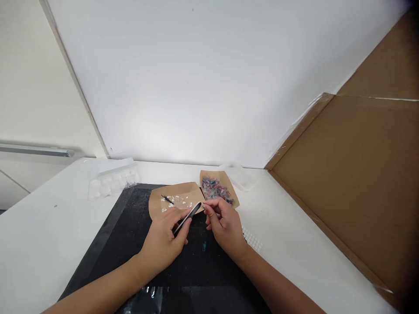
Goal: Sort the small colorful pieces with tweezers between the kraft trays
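My left hand [166,232] is closed around a slim, dark, rounded bar with a pale side [193,212], its far end pointing up and right; its exact kind is unclear. Close to that end, my right hand [225,224] pinches with thumb and forefinger. Whatever lies in that pinch is too small to make out. Just beyond both hands is a brown paper tray [186,188] with white bits and a dark, thin, forked piece [167,199]. A second brown paper tray [233,192] holds many pink, teal and clear small pieces [214,187]. Below the hands, one teal piece [204,246] lies on the black mat [193,266].
A sheet of small white squares [252,240] lies partly behind my right wrist. Clear plastic containers stand at the back left [111,183] and back right [244,178] of the white table [42,231]. A cardboard panel [353,183] borders the right side.
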Demonstrator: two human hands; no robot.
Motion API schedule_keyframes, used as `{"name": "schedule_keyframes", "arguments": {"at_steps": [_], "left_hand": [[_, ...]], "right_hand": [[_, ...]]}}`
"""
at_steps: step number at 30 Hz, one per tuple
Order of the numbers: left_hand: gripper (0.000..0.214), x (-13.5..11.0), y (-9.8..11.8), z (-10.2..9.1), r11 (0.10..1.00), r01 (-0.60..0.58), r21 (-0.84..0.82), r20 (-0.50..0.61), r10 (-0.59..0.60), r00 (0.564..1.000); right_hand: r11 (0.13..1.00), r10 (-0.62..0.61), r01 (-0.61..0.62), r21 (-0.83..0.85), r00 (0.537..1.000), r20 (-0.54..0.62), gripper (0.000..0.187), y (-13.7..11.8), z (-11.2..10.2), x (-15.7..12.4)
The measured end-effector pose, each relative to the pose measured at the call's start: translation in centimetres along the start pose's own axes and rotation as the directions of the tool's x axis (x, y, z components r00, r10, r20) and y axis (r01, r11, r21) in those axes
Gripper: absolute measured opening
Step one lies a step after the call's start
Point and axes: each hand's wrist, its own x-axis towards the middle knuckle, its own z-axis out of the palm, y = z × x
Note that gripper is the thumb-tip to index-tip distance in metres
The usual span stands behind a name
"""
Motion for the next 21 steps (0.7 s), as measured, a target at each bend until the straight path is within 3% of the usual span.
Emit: {"name": "schedule_keyframes", "arguments": {"at_steps": [6, 10, 17, 21], "left_hand": [[0.028, 0.27, 0.32, -0.14, 0.986, 0.096, -0.135, 0.043, -0.09, 0.995], [0.025, 0.25, 0.43, -0.08, 0.983, 0.096, -0.156, 0.028, -0.093, 0.995], [0.029, 0.14, 0.15, -0.08, 0.986, 0.095, -0.138, 0.03, -0.092, 0.995], [0.03, 0.13, 0.13, -0.04, 0.98, 0.109, -0.168, 0.048, -0.102, 0.994]], "right_hand": [[0.991, 0.056, -0.062, 0.119, 0.997, 0.047, 0.028, -0.05, 0.13, -0.18], [0.991, 0.045, -0.053, 0.126, 0.997, 0.069, 0.026, -0.34, 0.12, -0.29], [0.978, -0.138, 0.135, -0.16, 0.99, -0.009, 0.017, -0.57, -0.21, -0.14], [0.957, -0.181, 0.175, -0.232, 0.983, -0.008, 0.014, -0.55, -0.31, -0.15]]}}
